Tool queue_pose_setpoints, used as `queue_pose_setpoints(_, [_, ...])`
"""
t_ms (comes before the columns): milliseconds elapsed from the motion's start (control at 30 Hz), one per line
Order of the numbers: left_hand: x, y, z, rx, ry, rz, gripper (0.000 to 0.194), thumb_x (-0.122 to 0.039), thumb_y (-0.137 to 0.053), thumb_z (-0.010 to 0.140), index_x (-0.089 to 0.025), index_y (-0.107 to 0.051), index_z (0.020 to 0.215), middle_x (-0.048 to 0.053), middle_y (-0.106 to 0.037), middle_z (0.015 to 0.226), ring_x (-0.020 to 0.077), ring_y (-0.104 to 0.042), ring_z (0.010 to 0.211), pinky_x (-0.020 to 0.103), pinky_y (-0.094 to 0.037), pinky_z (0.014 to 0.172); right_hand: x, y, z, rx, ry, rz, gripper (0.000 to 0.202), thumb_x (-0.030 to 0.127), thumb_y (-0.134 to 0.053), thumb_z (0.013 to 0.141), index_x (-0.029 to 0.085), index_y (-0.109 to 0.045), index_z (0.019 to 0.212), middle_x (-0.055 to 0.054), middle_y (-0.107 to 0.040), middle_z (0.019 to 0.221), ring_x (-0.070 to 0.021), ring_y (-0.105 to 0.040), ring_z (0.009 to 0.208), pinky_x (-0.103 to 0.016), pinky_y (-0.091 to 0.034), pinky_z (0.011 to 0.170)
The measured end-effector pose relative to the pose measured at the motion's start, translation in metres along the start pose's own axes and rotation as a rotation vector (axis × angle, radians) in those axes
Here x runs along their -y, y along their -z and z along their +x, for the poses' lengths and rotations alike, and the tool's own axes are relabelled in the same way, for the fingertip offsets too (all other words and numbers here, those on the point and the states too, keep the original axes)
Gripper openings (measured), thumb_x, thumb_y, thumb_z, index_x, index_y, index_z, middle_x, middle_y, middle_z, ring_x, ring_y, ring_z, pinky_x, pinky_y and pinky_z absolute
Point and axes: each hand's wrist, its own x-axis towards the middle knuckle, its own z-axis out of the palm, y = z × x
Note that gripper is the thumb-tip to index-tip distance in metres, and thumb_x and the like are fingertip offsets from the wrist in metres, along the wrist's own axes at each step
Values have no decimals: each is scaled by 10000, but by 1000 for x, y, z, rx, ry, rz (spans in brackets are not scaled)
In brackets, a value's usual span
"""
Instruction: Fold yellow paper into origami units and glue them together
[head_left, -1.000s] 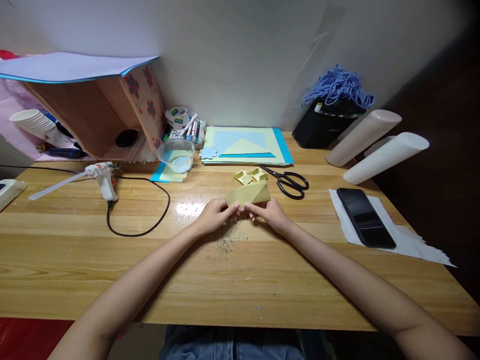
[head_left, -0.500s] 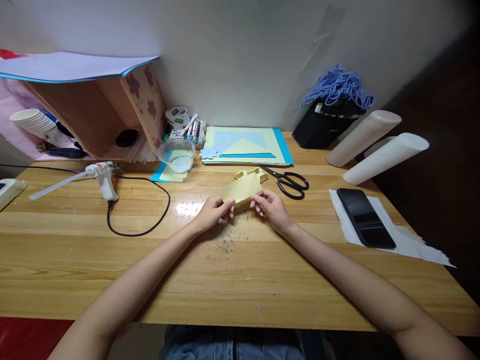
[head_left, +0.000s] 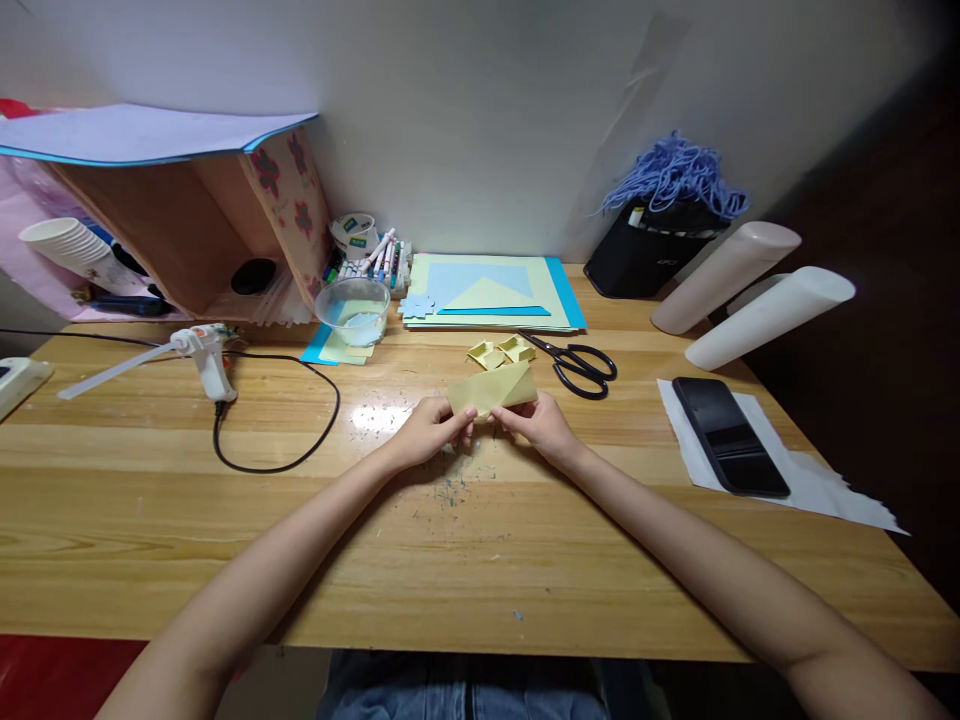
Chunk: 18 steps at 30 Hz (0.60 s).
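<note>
Yellow paper (head_left: 491, 388), pinched between thumb and fingers of left hand (head_left: 442, 428) and right hand (head_left: 536, 424)

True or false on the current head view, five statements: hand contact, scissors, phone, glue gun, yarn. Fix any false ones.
1. The left hand and right hand both hold the yellow paper. True.
2. The scissors lie left of the small folded pieces. False: the scissors are to their right.
3. The phone rests partly over white paper. True.
4. The glue gun stands inside the clear bowl. False: the glue gun is on the table, left of that bowl.
5. Blue yarn tops the black container. True.
</note>
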Motion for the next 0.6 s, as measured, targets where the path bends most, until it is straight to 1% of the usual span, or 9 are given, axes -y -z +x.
queue_pose_setpoints(167, [2,1,1,-8,-36,31,439,-446,-410,832,-114,-538,575,17,-549,523,83,-463,466,199,-348,491,-4,2,1,-22,14,-4,292,409,-672,633,133,-591,678,-56,-634,628,-113,-506,494,-257,-410,481])
queue_pose_setpoints(300, [2,2,1,-33,-49,3,404,-375,-414,832,-114,-525,544,9,-525,503,79,-445,458,202,-345,499,-6,4,4,-89,50,39,259,376,-677,632,135,-584,655,-27,-618,579,-79,-458,447,-226,-385,446])
queue_pose_setpoints(367, [2,3,2,-41,-54,-5,389,-339,-414,827,-114,-524,529,5,-515,494,76,-433,459,201,-342,505,-7,4,5,-118,65,65,248,365,-673,636,136,-578,618,-13,-602,549,-63,-425,420,-209,-356,418])
queue_pose_setpoints(467, [2,4,3,-52,-55,-11,380,-307,-409,816,-117,-525,507,-1,-497,475,75,-422,454,202,-334,506,-9,5,7,-159,45,148,249,351,-676,633,145,-547,579,6,-583,519,-44,-376,383,-186,-293,367])
queue_pose_setpoints(600, [0,5,3,-96,-52,-23,394,-300,-397,798,-130,-496,457,-13,-462,431,71,-409,424,205,-326,496,-15,6,10,-191,23,248,247,333,-677,637,157,-515,574,18,-581,520,-36,-356,359,-170,-244,331])
